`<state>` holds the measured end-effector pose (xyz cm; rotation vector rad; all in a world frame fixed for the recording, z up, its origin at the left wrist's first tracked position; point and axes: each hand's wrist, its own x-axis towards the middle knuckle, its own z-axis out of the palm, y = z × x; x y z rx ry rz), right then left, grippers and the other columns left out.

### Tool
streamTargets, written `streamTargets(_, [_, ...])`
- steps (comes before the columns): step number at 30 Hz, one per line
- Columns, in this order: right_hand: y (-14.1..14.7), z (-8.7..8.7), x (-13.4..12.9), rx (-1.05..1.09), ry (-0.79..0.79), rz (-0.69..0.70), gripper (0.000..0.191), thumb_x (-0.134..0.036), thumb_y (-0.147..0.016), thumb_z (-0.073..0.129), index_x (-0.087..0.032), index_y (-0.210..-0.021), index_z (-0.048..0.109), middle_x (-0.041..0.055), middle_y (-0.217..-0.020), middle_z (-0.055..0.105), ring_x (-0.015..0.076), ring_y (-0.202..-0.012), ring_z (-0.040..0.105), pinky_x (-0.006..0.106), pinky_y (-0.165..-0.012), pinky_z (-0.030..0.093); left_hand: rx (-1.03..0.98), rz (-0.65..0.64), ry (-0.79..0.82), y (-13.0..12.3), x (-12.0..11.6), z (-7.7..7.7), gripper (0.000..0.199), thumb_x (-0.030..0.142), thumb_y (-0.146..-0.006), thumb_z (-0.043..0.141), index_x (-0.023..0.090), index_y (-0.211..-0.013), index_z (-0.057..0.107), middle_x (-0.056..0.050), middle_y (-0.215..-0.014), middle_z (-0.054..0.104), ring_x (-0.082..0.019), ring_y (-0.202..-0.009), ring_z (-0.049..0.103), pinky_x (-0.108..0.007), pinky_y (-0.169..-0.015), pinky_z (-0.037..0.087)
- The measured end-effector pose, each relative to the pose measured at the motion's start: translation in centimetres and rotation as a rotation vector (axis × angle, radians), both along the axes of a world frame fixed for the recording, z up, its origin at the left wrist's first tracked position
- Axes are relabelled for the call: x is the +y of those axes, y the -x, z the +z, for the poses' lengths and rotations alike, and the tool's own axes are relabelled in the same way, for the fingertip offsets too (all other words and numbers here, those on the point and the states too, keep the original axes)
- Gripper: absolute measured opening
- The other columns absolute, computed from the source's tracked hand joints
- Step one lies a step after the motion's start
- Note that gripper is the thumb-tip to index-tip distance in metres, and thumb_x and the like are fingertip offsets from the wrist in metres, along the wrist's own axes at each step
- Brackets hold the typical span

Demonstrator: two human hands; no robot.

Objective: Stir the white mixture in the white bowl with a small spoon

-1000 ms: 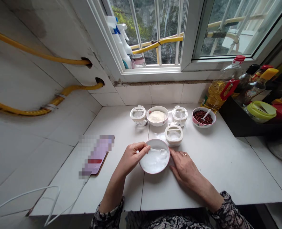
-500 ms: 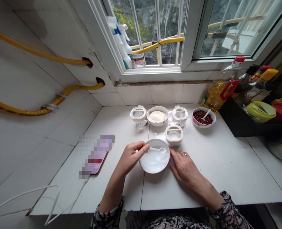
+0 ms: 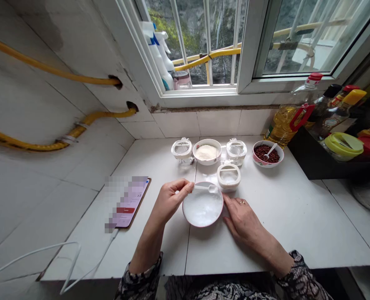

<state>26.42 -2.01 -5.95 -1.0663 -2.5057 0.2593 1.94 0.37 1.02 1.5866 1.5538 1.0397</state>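
My left hand [image 3: 172, 202] pinches the handle of a small white spoon [image 3: 203, 188], whose scoop hangs over the far side of a bowl. That bowl [image 3: 188, 219] has a pink rim and holds a white, grainy substance. My right hand [image 3: 244, 221] lies on the counter with fingers extended, its fingertips against the bowl's right side. Just behind the bowl stands a lidded clear jar [image 3: 229, 178] with white contents.
Farther back are a bowl of pale grains [image 3: 207, 152], a left jar [image 3: 181, 150] and a right jar [image 3: 236, 151]. A bowl of red beans [image 3: 265, 160] holds another spoon. An oil bottle [image 3: 285, 123] stands beside a black rack [image 3: 316, 162]. Left lies a phone [image 3: 133, 204] with a cable.
My left hand has moved the spoon slightly up and away from me, toward the bowl's far rim. The right hand and the bowl have stayed in place.
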Motion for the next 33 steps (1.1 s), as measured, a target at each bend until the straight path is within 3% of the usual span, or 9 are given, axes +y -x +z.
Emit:
streamTargets(3, [0.0,-0.1,0.0,-0.001,-0.002,-0.001,0.071,-0.01,-0.087,0.051,-0.008,-0.151,0.022,0.0184,-0.12,0.065,0.029,-0.095,0.06,0.044,-0.082,0.054,-0.028,0.073,-0.133,-0.8,0.5,0.6,0.033,0.042,-0.084,0.06,0.018,-0.061,0.063,0.001,-0.056,0.061,-0.012,-0.053,0.051,-0.024,-0.053,0.039])
streamTargets(6, [-0.1,-0.3,0.0,0.001,0.0,0.0,0.072,-0.01,-0.087,0.051,-0.008,-0.152,0.02,0.0187,-0.121,0.064,0.0302,-0.096,0.06,0.046,-0.082,0.054,0.05,0.146,-0.367,-2.0,0.8,0.3,0.027,0.037,-0.089,0.061,0.019,-0.07,0.069,0.0,-0.064,0.068,-0.014,-0.061,0.058,-0.026,-0.06,0.043])
streamTargets(9, [-0.1,-0.5,0.0,0.002,0.002,-0.003,0.073,-0.01,-0.087,0.05,-0.009,-0.153,0.018,0.019,-0.123,0.064,0.0311,-0.099,0.061,0.046,-0.084,0.053,0.259,0.058,-0.591,-3.2,1.0,-0.8,0.025,0.033,-0.094,0.061,0.02,-0.075,0.071,0.001,-0.066,0.072,-0.014,-0.059,0.056,-0.03,-0.071,0.042])
streamTargets(13, [-0.1,-0.5,0.1,0.005,0.011,-0.002,0.074,-0.011,-0.087,0.05,-0.009,-0.153,0.016,0.0193,-0.122,0.064,0.0313,-0.099,0.061,0.047,-0.085,0.053,0.384,0.009,-0.691,-3.6,0.7,-1.5,0.025,0.029,-0.097,0.058,0.02,-0.077,0.069,0.001,-0.066,0.072,-0.012,-0.054,0.051,-0.033,-0.073,0.038])
streamTargets(18, [-0.1,-0.3,0.0,0.009,0.025,0.002,0.074,-0.01,-0.087,0.05,-0.01,-0.153,0.018,0.0193,-0.124,0.063,0.0311,-0.1,0.06,0.047,-0.085,0.053,0.265,0.093,-0.531,-2.0,0.0,-0.7,0.027,0.031,-0.094,0.057,0.02,-0.07,0.065,0.001,-0.059,0.064,-0.015,-0.06,0.051,-0.03,-0.067,0.042])
streamTargets(24, [-0.1,-0.3,0.1,0.015,0.01,0.009,0.073,-0.01,-0.087,0.05,-0.009,-0.153,0.017,0.0197,-0.126,0.063,0.0307,-0.1,0.061,0.047,-0.083,0.054,0.408,-0.076,-0.245,-0.4,-0.7,-0.2,0.035,0.033,-0.091,0.051,0.021,-0.06,0.06,0.001,-0.058,0.064,-0.015,-0.057,0.053,-0.03,-0.067,0.042])
streamTargets(33, [-0.1,-0.1,0.0,0.004,0.013,0.003,0.071,-0.009,-0.087,0.051,-0.009,-0.151,0.021,0.0187,-0.124,0.064,0.031,-0.099,0.061,0.046,-0.084,0.054,0.436,-0.173,-0.083,-1.7,-0.9,-0.5,0.037,0.034,-0.089,0.046,0.021,-0.054,0.051,0.0,-0.052,0.059,-0.015,-0.055,0.052,-0.03,-0.066,0.041])
